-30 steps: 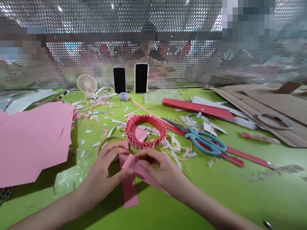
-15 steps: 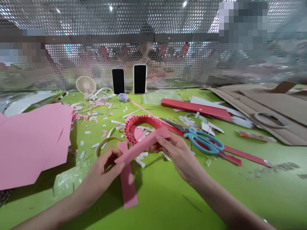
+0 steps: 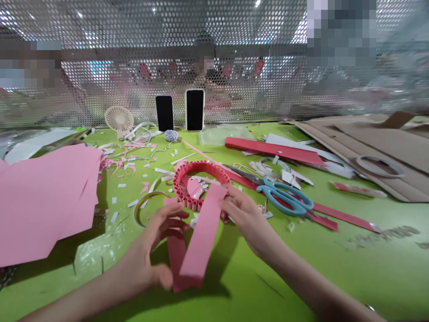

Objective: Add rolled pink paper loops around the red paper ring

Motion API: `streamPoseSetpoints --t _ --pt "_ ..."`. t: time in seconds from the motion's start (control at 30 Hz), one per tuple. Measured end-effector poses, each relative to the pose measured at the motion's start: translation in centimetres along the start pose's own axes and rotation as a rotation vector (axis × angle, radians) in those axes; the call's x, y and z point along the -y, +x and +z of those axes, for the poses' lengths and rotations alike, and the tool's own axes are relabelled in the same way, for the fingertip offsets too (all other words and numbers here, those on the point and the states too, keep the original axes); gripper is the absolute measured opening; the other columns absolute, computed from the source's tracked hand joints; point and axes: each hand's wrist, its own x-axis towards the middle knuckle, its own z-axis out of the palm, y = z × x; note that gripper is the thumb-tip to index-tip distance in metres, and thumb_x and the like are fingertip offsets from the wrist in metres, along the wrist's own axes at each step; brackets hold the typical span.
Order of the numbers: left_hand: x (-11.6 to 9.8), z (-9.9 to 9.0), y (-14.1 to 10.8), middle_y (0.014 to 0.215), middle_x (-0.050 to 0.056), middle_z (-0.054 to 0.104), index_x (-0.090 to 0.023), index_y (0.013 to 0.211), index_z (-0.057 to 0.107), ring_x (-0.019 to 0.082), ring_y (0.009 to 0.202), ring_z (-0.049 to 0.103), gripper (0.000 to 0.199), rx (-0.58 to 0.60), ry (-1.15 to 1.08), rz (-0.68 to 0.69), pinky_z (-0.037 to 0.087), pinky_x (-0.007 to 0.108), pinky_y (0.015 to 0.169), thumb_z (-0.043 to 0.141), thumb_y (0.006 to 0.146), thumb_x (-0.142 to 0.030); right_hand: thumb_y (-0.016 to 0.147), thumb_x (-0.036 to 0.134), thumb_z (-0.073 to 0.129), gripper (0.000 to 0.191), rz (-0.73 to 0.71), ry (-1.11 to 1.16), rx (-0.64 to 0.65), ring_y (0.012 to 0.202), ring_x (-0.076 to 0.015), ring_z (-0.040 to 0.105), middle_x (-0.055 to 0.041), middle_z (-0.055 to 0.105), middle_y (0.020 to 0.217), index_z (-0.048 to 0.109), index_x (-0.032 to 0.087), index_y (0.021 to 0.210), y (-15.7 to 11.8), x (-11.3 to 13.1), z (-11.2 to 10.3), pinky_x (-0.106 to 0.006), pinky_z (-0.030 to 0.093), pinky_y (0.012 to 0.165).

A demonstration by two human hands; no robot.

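A pink paper strip point(image 3: 201, 237) is folded into a long narrow loop, with its bend nearest me. My right hand point(image 3: 243, 212) pinches its far end, just in front of a ring of small red paper rolls point(image 3: 197, 167). My left hand point(image 3: 152, 255) spreads wide around the other arm of the strip, fingers above and thumb below. A thin gold-edged tape roll point(image 3: 145, 208) lies just left of my left fingers. Teal-handled scissors point(image 3: 284, 201) lie to the right of my right hand.
A stack of large pink sheets point(image 3: 47, 205) fills the left. Paper scraps litter the green mat point(image 3: 268, 264). Farther back stand several items: two phones, a small fan, and a twine ball. Red strips and cardboard point(image 3: 365, 150) lie right, before a perforated metal screen point(image 3: 234, 22).
The strip's upper arm has swung from lying crosswise to pointing away from me. My right hand has moved up and right, and my left fingers have spread.
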Motion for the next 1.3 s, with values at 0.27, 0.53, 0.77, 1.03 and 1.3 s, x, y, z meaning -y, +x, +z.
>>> streamPoseSetpoints --t 0.27,0.53,0.77,1.03,1.3 --pt "-0.6 1.0 0.9 0.07 -0.001 0.055 -0.018 0.079 0.055 0.016 0.069 0.052 0.025 -0.042 0.07 -0.287 0.04 0.026 0.063 0.054 0.074 -0.042 0.075 0.014 0.045 0.019 -0.047 -0.129 0.356 0.049 -0.0095 0.049 0.0069 0.048 0.053 0.047 0.019 0.093 -1.8 -0.1 2.5 -0.021 0.039 0.048" --pt "-0.7 1.0 1.0 0.052 -0.006 0.035 -0.019 0.074 0.053 0.013 0.057 0.041 0.022 -0.049 0.137 -0.314 0.033 0.023 0.055 0.049 0.076 -0.041 0.082 0.01 0.039 0.033 -0.493 -0.369 0.234 0.071 -0.0131 0.057 -0.0037 0.064 0.08 0.06 0.021 0.105 -2.1 -1.0 2.6 -0.025 0.044 0.065" --pt "-0.8 0.7 1.1 0.054 -0.006 0.035 -0.017 0.061 0.045 0.01 0.053 0.034 0.025 -0.086 0.072 -0.279 0.028 0.022 0.052 0.049 0.074 -0.039 0.083 0.016 0.04 0.031 -0.528 -0.456 0.3 0.065 -0.0138 0.052 -0.006 0.057 0.073 0.06 0.017 0.107 -2.1 -0.9 2.5 -0.026 0.043 0.059" --pt "-1.0 0.7 1.0 0.059 -0.005 0.041 -0.018 0.07 0.049 0.012 0.059 0.039 0.019 -0.041 0.101 -0.268 0.031 0.024 0.056 0.047 0.077 -0.036 0.081 0.018 0.047 0.021 -0.412 -0.349 0.224 0.069 -0.0126 0.056 -0.0036 0.061 0.077 0.063 0.02 0.095 -2.1 -0.7 2.8 -0.025 0.044 0.063" --pt "-0.9 0.6 0.7 0.071 -0.001 0.047 -0.019 0.08 0.053 0.013 0.069 0.044 0.02 -0.019 0.018 -0.235 0.036 0.024 0.064 0.042 0.082 -0.036 0.078 0.013 0.047 0.013 -0.44 -0.465 0.119 0.069 -0.0145 0.056 -0.0044 0.062 0.074 0.06 0.015 0.083 -2.0 -0.7 2.8 -0.025 0.043 0.06"
